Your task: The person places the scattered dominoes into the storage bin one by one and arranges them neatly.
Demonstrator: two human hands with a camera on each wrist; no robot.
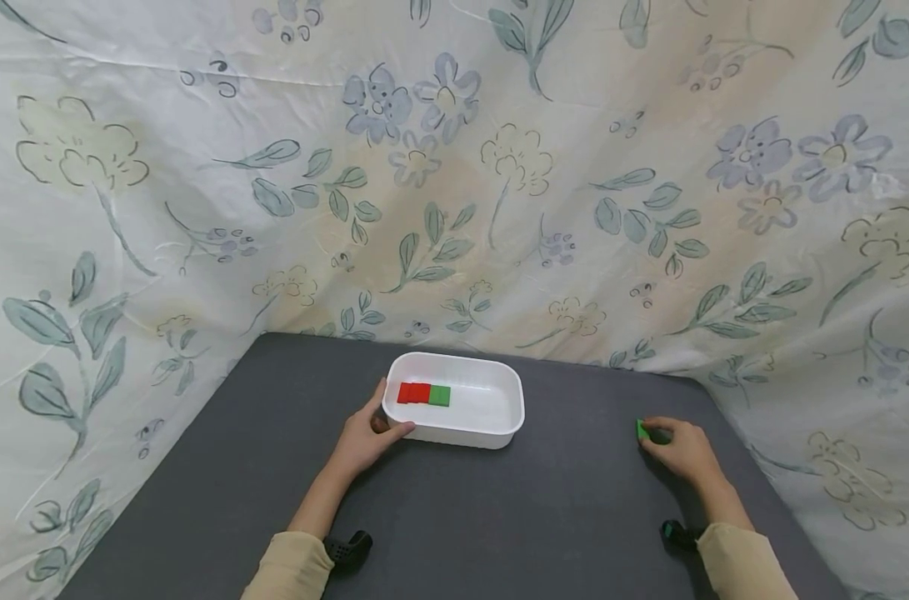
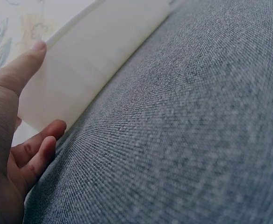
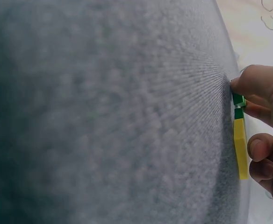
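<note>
A white plastic tub (image 1: 484, 437) stands on the dark grey table, with red blocks (image 1: 413, 392) and a green block (image 1: 439, 396) in a row inside at its left. My left hand (image 1: 366, 435) grips the tub's left end, the thumb along the near wall and the fingers round the left side. Far to the right, my right hand (image 1: 677, 448) pinches a green block (image 1: 641, 431) between thumb and fingers, low at the table surface. Right by these fingers, the right wrist view shows a yellow block (image 3: 240, 148) in line with the green one (image 3: 238, 100). My hand hides the yellow block in the head view.
The grey cloth-covered table (image 1: 566, 500) spreads between and in front of both hands. A floral-patterned curtain (image 1: 454, 167) rises behind it and along both sides. A black wrist strap (image 1: 349, 550) is on the left arm, and another (image 1: 679, 536) on the right.
</note>
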